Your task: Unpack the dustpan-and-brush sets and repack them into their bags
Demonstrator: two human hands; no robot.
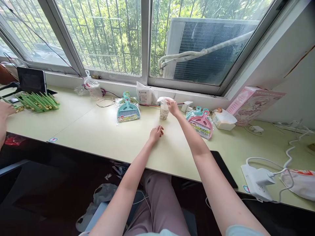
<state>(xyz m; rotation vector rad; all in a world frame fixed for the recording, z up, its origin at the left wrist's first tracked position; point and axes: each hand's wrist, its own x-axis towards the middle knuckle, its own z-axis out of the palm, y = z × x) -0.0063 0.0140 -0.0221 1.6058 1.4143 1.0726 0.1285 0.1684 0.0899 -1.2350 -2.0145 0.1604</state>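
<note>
A clear plastic cup [164, 112] with dark print stands upright on the table in front of me. A white crumpled, tissue-like piece [163, 98] covers its top. The fingers of my right hand [173, 107] are closed at the edge of this white piece, by the cup's rim; the exact grip is partly hidden. Nearer to me, my left hand [156, 133] rests on the tabletop, holding nothing, its fingers loosely bent and a little apart. Left of the cup lies a wrapped teal dustpan and brush set [128, 109]. To the right are a pink set [202, 124] and teal ones.
Along the window side stand a white packet [145, 93] and a bagged cup [93, 89]. A tissue box [224, 120], pink box [256, 104], black tablet [223, 168] and power strip [256, 180] are right. Another person's hand [6, 109] is by green stick-like items [36, 102].
</note>
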